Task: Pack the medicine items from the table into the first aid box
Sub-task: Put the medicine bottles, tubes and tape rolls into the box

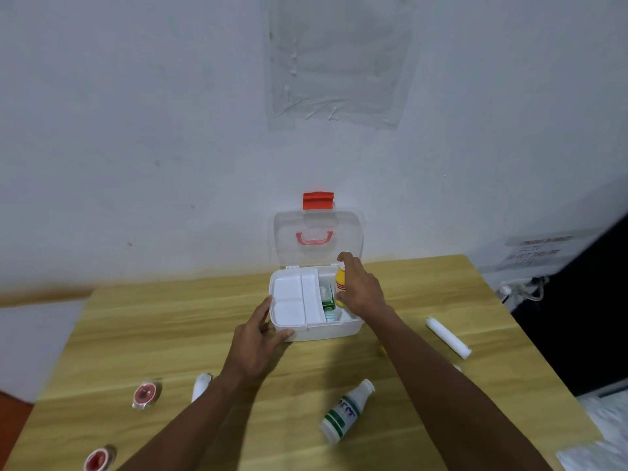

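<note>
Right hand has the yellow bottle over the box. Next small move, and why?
Probably lower the yellow bottle into the open right section and let go: the right hand holds it upright beside the green carton, and the left hand is on the first aid box corner.

Both forearms are bare, with no sleeve in view. The left hand [255, 351] and right hand [361, 287] are bare too.
</note>
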